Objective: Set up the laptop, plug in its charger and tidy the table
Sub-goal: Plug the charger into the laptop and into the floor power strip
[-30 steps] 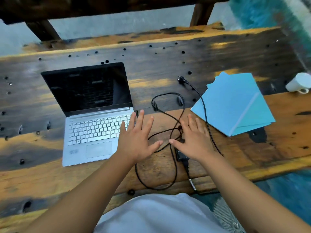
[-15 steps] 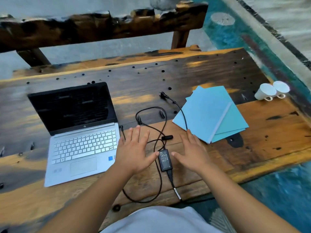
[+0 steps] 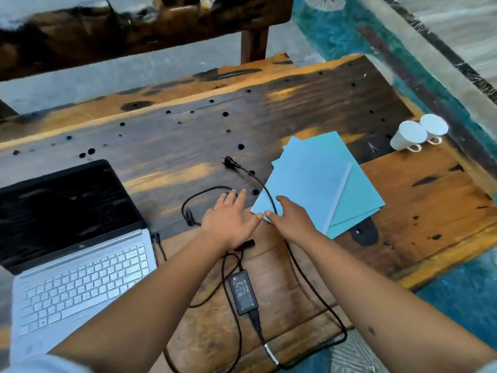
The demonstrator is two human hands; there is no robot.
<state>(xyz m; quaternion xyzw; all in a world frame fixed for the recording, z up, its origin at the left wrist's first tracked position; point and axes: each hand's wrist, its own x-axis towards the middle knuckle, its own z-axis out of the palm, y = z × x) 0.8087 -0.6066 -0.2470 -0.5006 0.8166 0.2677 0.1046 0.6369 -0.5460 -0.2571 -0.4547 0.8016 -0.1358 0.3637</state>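
A silver laptop stands open with a dark screen at the left of the wooden table. Its black charger brick lies near the front edge, its cable looping across the wood to a plug farther back. A fanned stack of blue folders lies to the right, with the cable crossing its near corner. My left hand hovers flat, fingers spread, over the cable loop. My right hand reaches with straight fingers onto the near corner of the folders.
Two white cups lie on their sides at the table's right edge. A wooden bench runs behind the table. The tabletop is pitted with small dark holes. Teal floor lies to the right.
Both hands have moved away from the charger brick, forward and right, to the near corner of the blue folders. The view has swung right, so the laptop sits lower left.
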